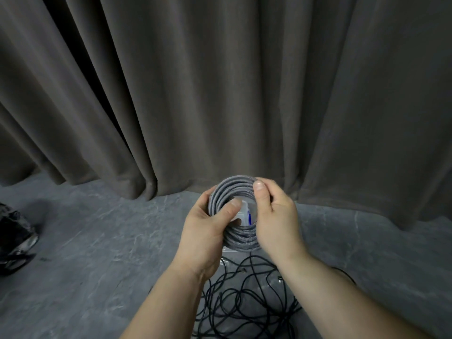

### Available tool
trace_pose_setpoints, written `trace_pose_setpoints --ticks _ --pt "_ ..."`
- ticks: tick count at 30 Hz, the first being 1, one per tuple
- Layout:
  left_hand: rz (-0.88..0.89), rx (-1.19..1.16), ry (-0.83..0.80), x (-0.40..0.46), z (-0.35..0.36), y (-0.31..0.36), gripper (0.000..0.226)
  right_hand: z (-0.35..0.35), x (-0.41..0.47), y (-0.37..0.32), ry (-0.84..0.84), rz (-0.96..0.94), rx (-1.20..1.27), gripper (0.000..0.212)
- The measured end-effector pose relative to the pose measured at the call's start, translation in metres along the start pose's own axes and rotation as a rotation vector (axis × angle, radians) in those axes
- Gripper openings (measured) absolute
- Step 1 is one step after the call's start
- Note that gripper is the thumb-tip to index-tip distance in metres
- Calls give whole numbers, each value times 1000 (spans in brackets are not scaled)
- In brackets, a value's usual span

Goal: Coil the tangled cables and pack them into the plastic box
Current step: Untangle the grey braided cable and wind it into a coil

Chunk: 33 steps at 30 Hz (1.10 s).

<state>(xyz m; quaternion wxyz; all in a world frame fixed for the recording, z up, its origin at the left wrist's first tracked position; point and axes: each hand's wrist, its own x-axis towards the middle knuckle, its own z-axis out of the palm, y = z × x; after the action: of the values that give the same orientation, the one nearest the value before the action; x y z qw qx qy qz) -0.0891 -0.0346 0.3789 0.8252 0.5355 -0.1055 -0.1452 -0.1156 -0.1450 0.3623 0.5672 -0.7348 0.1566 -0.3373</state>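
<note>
- Here, a grey cable coil (238, 192) is held up in front of the curtain (220, 81), above the floor (97, 241).
- Left hand (208, 231) fingers curl round its left side; right hand (276, 216) fingers pinch its right side.
- A plastic box (244, 212) shows through the ring.
- Tangled black cables (247, 297) lie below.

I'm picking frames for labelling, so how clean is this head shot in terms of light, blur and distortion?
Head view: dim, even light with no glare; wide-angle bending shows in the curtain folds toward the edges; the grey coil and both hands, left and right, are fairly sharp; the dark object at the left edge is smeared.
</note>
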Motion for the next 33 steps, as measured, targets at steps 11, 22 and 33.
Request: trace_pose_setpoints --ticks 11,22,33 --pt "6 123 359 -1 5 4 39 13 -11 0 -96 50 7 29" --pt "102 29 474 13 -25 13 34 -45 15 -5 -877 421 -181 26" --pt "42 107 299 10 -17 6 32 -38 33 -1 -344 71 -212 22"
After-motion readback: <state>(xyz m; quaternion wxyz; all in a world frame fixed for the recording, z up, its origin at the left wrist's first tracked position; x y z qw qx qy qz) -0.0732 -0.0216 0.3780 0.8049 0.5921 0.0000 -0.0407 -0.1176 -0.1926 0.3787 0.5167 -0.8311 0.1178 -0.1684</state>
